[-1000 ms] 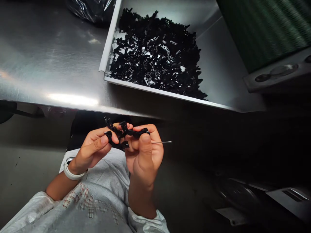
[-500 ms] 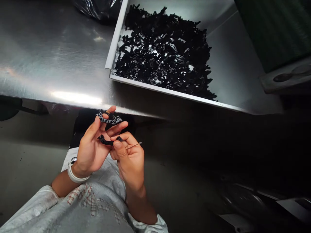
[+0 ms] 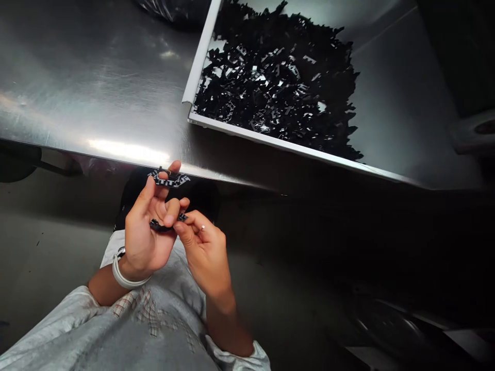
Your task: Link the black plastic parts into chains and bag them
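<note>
Left hand newly curled, right hand alongside, both pinching parts near table edge

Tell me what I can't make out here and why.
In the head view:
Lower black part: partly covered by fingers of the left hand and right hand.
Pale tip at the right hand: what it belongs to isn't visible, probably hidden by fingers.
Dark plastic bag and white tray: cut off by the top edge.
Piled black parts: overlapping, too dark to count.
</note>
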### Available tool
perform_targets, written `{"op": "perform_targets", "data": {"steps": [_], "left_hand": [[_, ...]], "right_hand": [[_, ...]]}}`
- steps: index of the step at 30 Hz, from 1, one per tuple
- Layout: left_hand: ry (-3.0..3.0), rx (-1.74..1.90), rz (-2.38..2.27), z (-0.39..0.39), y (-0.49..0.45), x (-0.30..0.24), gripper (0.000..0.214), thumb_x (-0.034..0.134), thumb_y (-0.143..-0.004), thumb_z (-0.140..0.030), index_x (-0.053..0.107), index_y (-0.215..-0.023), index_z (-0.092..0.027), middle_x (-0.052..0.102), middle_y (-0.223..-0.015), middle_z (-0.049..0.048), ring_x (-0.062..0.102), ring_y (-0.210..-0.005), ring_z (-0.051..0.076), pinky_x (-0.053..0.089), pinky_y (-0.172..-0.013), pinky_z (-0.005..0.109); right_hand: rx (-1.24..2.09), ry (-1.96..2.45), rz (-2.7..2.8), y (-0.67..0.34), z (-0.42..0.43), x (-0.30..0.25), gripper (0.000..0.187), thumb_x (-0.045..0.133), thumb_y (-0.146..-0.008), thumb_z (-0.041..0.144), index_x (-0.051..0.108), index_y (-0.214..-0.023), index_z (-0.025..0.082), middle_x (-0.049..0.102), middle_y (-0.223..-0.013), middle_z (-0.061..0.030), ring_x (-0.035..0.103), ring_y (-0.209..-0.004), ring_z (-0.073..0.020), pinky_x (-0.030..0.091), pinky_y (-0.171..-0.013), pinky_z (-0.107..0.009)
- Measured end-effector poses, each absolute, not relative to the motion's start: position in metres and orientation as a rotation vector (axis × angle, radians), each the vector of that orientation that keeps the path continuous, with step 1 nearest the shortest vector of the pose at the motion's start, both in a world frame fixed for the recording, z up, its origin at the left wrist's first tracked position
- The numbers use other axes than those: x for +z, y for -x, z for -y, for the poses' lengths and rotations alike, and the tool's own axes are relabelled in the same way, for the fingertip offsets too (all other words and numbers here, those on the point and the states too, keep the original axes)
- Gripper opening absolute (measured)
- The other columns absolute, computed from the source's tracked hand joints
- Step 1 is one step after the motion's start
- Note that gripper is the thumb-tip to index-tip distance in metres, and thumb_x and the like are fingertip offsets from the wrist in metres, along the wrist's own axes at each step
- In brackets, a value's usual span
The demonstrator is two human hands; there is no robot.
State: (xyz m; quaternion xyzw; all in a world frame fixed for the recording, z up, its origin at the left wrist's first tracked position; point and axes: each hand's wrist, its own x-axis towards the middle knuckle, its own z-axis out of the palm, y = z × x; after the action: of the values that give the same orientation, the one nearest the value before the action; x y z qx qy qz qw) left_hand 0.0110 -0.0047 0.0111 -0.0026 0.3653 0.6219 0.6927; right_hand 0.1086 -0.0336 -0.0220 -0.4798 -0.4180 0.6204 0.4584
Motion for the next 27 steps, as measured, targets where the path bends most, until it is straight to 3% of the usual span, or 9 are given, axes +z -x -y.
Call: {"op": "perform_targets", "data": {"steps": [3, 6, 9, 13, 16, 18, 21, 27], "left_hand": [[0.016, 1.393, -0.797, 0.005, -0.009, 0.013, 0.053, 0.03, -0.11, -0.024, 0.072, -0.078, -0.018, 0.079, -0.108, -0.0001, 0.032, -0.031, -0.003, 0.058, -0.062, 0.015], [0.044, 1.374, -0.76, 0.003, -0.007, 0.013, 0.053, 0.031, -0.109, -0.022, 0.071, -0.075, -0.017, 0.079, -0.096, -0.0013, 0.026, -0.031, -0.002, 0.046, -0.044, 0.011], [0.055, 1.309, -0.734, 0.003, -0.007, 0.011, 0.052, 0.032, -0.108, -0.02, 0.072, -0.075, -0.015, 0.077, -0.091, -0.0003, 0.025, -0.031, -0.002, 0.036, -0.035, 0.01], [0.017, 1.211, -0.711, 0.003, -0.008, 0.005, 0.049, 0.036, -0.105, -0.018, 0.074, -0.073, -0.014, 0.078, -0.088, 0.003, 0.023, -0.031, -0.002, 0.032, -0.034, 0.01], [-0.036, 1.202, -0.703, 0.002, -0.01, 0.002, 0.043, 0.044, -0.1, -0.019, 0.075, -0.072, -0.015, 0.077, -0.083, 0.0046, 0.024, -0.031, -0.002, 0.031, -0.034, 0.01], [-0.058, 1.215, -0.714, 0.001, -0.011, 0.001, 0.04, 0.046, -0.099, -0.023, 0.076, -0.073, -0.015, 0.079, -0.091, 0.007, 0.027, -0.032, -0.003, 0.03, -0.034, 0.011], [-0.051, 1.198, -0.742, -0.001, -0.012, 0.0, 0.045, 0.042, -0.1, -0.032, 0.078, -0.078, -0.015, 0.08, -0.103, 0.0109, 0.029, -0.033, -0.002, 0.028, -0.033, 0.012], [0.004, 1.197, -0.763, -0.004, -0.014, -0.003, 0.05, 0.036, -0.101, -0.036, 0.079, -0.088, -0.012, 0.077, -0.096, 0.0093, 0.034, -0.041, 0.002, 0.035, -0.037, 0.014]], "right_hand": [[1.489, 1.289, 1.164, -0.113, 0.034, -0.025, 0.038, 0.077, -0.085, 0.048, 0.054, -0.071, 0.02, 0.031, -0.051, 0.011, 0.024, -0.045, -0.0054, 0.019, -0.042, -0.022], [1.396, 1.358, 1.333, -0.125, 0.034, -0.021, 0.033, 0.079, -0.085, 0.043, 0.058, -0.076, 0.02, 0.029, -0.052, 0.0121, 0.026, -0.047, -0.0054, 0.021, -0.046, -0.021], [1.213, 1.356, 1.364, -0.139, 0.03, -0.008, 0.027, 0.083, -0.083, 0.038, 0.063, -0.087, 0.021, 0.028, -0.058, 0.0118, 0.026, -0.051, -0.006, 0.023, -0.047, -0.021], [1.058, 1.332, 1.395, -0.146, 0.015, 0.005, 0.024, 0.078, -0.087, 0.027, 0.067, -0.108, 0.024, 0.032, -0.063, 0.0109, 0.03, -0.054, -0.0064, 0.029, -0.051, -0.019], [1.134, 1.302, 1.455, -0.142, 0.006, 0.005, 0.011, 0.073, -0.09, 0.022, 0.068, -0.1, 0.023, 0.031, -0.061, 0.011, 0.03, -0.052, -0.006, 0.029, -0.049, -0.018], [1.151, 1.298, 1.421, -0.137, 0.006, 0.001, 0.008, 0.072, -0.09, 0.02, 0.068, -0.096, 0.023, 0.03, -0.059, 0.0111, 0.029, -0.051, -0.0058, 0.028, -0.047, -0.018], [1.056, 1.319, 1.4, -0.131, 0.013, -0.001, 0.011, 0.072, -0.089, 0.016, 0.068, -0.096, 0.024, 0.033, -0.06, 0.0105, 0.028, -0.05, -0.0058, 0.028, -0.046, -0.018], [0.94, 1.312, 1.526, -0.13, 0.034, 0.0, 0.014, 0.074, -0.09, 0.019, 0.07, -0.101, 0.027, 0.036, -0.06, 0.0095, 0.028, -0.05, -0.0072, 0.029, -0.046, -0.021]]}}
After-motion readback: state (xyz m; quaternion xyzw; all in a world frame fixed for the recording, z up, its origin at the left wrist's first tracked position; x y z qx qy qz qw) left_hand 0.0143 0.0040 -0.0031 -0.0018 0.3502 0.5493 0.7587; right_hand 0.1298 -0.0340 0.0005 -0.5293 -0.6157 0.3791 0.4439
